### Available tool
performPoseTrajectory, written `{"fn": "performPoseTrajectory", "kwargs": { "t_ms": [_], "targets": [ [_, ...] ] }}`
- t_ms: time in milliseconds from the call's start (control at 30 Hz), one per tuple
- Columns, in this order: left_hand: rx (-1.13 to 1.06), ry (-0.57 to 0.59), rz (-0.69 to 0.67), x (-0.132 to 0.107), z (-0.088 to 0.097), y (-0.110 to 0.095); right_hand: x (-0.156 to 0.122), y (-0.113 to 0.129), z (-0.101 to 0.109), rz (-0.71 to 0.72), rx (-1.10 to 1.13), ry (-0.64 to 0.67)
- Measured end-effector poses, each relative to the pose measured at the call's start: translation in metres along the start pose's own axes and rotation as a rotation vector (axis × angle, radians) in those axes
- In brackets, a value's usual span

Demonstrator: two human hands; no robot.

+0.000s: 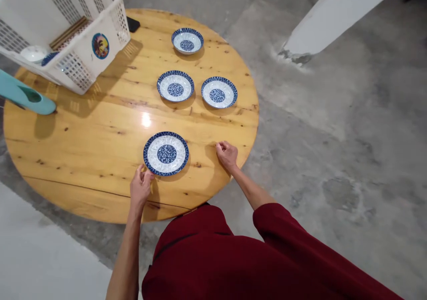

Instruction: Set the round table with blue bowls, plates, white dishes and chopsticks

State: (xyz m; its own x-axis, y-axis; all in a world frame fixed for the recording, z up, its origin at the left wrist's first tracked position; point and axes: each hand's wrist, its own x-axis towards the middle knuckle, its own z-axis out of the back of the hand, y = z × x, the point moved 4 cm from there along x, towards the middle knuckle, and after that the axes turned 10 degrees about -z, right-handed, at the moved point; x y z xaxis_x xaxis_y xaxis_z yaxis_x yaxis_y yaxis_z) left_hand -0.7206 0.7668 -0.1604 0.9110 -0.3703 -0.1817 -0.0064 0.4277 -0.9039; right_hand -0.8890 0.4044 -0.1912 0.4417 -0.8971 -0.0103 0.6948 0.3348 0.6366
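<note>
A round plate point(166, 153) with a dark blue patterned rim and blue centre sits near the front of the wooden table. My left hand point(140, 185) is at its lower left edge, with curled thumb and fingers closed at the rim. The fingers' underside is hidden. To the right of that plate, my right hand point(227, 154) is closed in a fist just above or on the tabletop, with nothing showing in it. Farther back are three matching dishes: one on the left point(175, 86), one on the right point(219, 92), and one behind them point(187, 41).
A white plastic basket point(71, 66) at the back left contains a white bowl point(34, 54) and brown sticks point(69, 33). A black object point(133, 24) lies beside it. At the left edge is a teal object point(28, 96). The round table point(100, 153) stands on concrete; a white post point(320, 19) rises beyond.
</note>
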Motion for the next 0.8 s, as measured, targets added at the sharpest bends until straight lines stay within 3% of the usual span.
{"fn": "performPoseTrajectory", "kwargs": {
  "t_ms": [200, 600, 800],
  "targets": [
    [0.034, 0.090, -0.001, 0.027, -0.009, -0.007, 0.001, 0.005, -0.003, 0.001, 0.014, -0.003],
    [0.000, 0.109, 0.022, 0.032, -0.006, -0.013, 0.002, 0.005, -0.004, -0.011, 0.051, -0.004],
    [0.023, 0.180, 0.001, 0.034, -0.005, -0.024, 0.002, 0.006, -0.005, -0.033, 0.001, -0.023]
  ]
}}
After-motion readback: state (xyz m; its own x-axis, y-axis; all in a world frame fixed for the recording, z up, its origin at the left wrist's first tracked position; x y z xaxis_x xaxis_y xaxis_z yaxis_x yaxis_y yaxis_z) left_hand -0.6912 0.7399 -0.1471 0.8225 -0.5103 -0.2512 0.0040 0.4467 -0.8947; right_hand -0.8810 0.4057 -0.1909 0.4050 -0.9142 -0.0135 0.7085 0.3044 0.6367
